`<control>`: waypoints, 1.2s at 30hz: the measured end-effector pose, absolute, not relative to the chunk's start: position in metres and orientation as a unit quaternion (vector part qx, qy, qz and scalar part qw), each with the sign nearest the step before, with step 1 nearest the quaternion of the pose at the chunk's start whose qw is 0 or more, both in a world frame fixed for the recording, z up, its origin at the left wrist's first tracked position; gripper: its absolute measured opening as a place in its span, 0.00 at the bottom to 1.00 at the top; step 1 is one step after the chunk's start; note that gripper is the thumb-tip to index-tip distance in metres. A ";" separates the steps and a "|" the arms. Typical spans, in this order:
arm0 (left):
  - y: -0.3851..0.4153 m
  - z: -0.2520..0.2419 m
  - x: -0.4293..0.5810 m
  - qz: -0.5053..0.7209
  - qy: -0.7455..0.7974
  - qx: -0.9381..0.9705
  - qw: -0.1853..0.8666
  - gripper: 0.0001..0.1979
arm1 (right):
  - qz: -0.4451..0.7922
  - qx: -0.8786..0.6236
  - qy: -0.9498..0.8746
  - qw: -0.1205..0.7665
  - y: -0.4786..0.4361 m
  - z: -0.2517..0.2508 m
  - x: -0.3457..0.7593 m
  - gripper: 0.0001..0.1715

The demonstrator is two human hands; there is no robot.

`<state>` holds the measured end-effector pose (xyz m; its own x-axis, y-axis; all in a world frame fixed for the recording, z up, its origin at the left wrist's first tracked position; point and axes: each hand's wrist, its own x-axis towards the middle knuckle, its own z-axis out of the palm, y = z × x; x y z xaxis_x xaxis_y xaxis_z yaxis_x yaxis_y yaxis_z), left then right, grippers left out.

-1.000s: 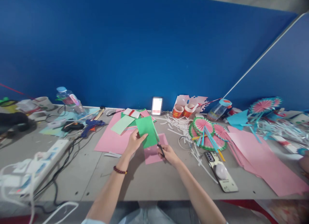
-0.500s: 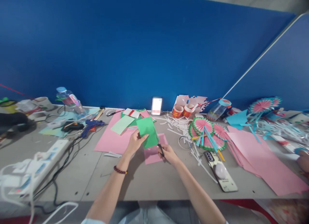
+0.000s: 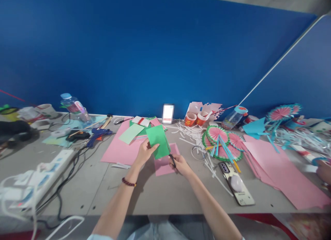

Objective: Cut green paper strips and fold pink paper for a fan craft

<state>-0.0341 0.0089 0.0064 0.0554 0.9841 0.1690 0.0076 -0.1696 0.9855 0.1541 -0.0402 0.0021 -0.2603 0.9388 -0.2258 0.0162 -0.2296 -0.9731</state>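
Note:
A sheet of green paper [image 3: 158,141] is pinched in my left hand [image 3: 145,152], thumb on top, raised over the table. My right hand [image 3: 181,165] is closed round the dark handles of a pair of scissors [image 3: 172,160]. The blades lie along the right edge of the green sheet. Below both hands a pink paper square [image 3: 163,169] rests on the table, partly covered by the green sheet. Behind my left hand are a larger pink sheet [image 3: 113,151] and a pale green piece [image 3: 131,133].
To the right are watermelon-patterned paper fans [image 3: 219,147], white paper strips [image 3: 191,132], a phone [image 3: 237,185] and pink sheets [image 3: 287,174]. Red paper cups [image 3: 190,119] stand by the blue partition. At left lie a glue gun [image 3: 97,135] and a power strip [image 3: 49,174]. Another person's hand [image 3: 323,171] shows far right.
My hands, the green paper and the scissors look almost unmoved. At the far right edge, the other person's hand has shifted slightly.

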 end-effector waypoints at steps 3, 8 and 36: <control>0.009 0.007 -0.034 0.524 0.448 0.555 0.465 0.20 | 0.618 -0.481 -0.498 0.373 -0.041 0.003 0.154 0.28; 0.008 0.009 -0.033 0.522 0.453 0.548 0.471 0.22 | 0.611 -0.479 -0.506 0.376 -0.040 0.003 0.154 0.28; 0.009 0.008 -0.035 0.521 0.459 0.556 0.457 0.20 | 0.604 -0.504 -0.499 0.364 -0.040 -0.002 0.156 0.26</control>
